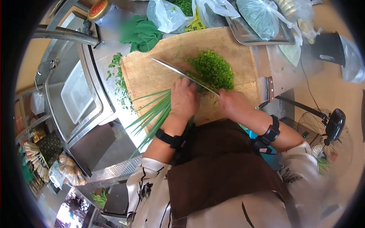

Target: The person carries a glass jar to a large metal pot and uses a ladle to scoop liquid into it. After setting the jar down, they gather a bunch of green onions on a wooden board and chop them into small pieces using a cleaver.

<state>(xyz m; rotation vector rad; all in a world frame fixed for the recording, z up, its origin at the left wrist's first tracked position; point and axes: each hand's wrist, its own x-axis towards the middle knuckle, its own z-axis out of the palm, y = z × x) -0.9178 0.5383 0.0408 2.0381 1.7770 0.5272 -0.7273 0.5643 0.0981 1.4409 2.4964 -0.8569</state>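
On a wooden cutting board (148,72), my left hand (184,98) is closed over a bunch of green onions (154,110), pressing it down. The long green leaves fan out to the lower left, past the board's edge. My right hand (230,102) grips a knife (171,67); the handle is hidden inside my fist. Its blade runs diagonally to the upper left, just beyond my left fingertips. Against the far side of the blade lies a pile of chopped green onion (213,68).
A sink (72,87) is at the left, with scattered green bits (118,81) beside the board. Behind stand a green cloth (142,34), plastic bags (165,17) and a metal tray (247,36). Another knife handle (270,89) lies right of the board, near a fan (334,125).
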